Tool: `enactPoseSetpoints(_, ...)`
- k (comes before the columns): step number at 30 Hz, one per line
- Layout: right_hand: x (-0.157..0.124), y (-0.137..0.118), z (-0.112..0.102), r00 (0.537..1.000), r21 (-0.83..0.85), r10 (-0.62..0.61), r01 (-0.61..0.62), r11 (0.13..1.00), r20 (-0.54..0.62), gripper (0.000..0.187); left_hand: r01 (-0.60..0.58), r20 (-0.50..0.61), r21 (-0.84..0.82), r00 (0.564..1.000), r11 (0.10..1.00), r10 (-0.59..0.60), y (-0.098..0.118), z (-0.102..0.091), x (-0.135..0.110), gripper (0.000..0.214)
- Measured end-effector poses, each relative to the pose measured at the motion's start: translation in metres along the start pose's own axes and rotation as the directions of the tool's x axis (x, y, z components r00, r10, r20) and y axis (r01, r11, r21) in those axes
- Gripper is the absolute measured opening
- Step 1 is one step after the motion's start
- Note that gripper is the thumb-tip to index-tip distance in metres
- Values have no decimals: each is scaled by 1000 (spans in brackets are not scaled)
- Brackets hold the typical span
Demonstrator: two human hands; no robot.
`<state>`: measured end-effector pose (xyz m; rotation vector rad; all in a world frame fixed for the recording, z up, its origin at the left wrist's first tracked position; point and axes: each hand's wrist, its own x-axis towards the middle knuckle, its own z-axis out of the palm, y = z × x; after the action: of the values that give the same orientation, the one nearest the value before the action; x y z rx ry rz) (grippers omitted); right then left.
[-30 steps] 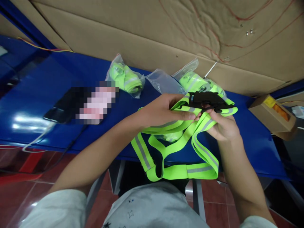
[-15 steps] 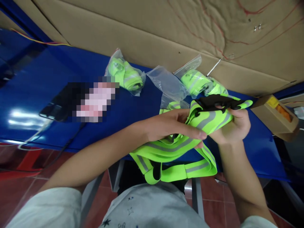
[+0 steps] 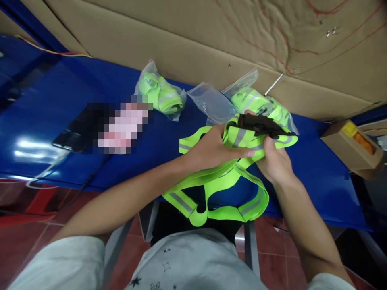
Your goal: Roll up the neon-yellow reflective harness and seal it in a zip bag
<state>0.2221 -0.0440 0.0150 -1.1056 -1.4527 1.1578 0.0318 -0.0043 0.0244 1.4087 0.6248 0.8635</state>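
Observation:
Between my hands is a neon-yellow reflective strap harness (image 3: 223,177) with grey stripes and black buckle parts at its upper end. My left hand (image 3: 217,149) is closed round the gathered straps from the left, thumb lying across the front. Holding the same bundle at its right end, my right hand (image 3: 275,161) has its thumb just below the black buckle (image 3: 256,124). Loose loops of strap hang down over the table's front edge, and one strap end sticks out left behind my left wrist. Some fingers are hidden behind the bundle.
On the blue table (image 3: 163,145) lie a bagged strap roll (image 3: 163,96), a flat clear bag (image 3: 211,102) and more bagged rolls (image 3: 249,100) by the cardboard wall. At left are a dark phone (image 3: 72,133) with a cable and a blurred patch. A cardboard box (image 3: 353,145) stands right.
Both hands have drawn the strap bundle a little to the left, and my right hand has moved inward. The hanging loops have spread wider, and a strap end now shows at left.

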Motion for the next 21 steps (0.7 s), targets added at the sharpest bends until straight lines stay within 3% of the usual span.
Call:
enactPoseSetpoints(4, 0, -5, -4, 982, -294, -173, 145, 945, -73, 52, 19, -10, -70, 1000, 997, -20, -9, 2, 2, 47)
enactPoseSetpoints(6, 1, -17, -10, 937, -375, -327, 262, 889, -121, 75, 40, 31, -123, 999, 992, -37, -10, 1, 3, 45)
enactPoseSetpoints(8, 1, -34, -16, 911, -477, -407, 327, 816, -73, 94, 25, 77, -120, 997, 992, -16, -9, 0, 2, 44)
enactPoseSetpoints(10, 1, -53, -21, 929, -602, -361, 336, 724, 83, 81, -23, 109, -64, 994, 998, 30, -7, -1, 1, 41)
enactPoseSetpoints(13, 4, -77, -20, 931, -676, -277, 364, 641, 239, 40, -81, 103, 14, 992, 997, 79, -3, -2, -2, 40)
enactPoseSetpoints(16, 12, -93, -12, 927, -689, -353, 338, 642, 126, 10, -35, 67, -45, 997, 998, 38, 6, -2, -2, 50)
enactPoseSetpoints(19, 20, -107, -9, 951, -646, -310, 232, 727, -7, 44, 51, 149, -152, 988, 987, -28, 19, -3, 2, 56)
enactPoseSetpoints(21, 21, -116, -11, 969, -584, -240, 161, 796, -60, 56, 99, 245, -175, 968, 980, -54, 29, -2, 6, 51)
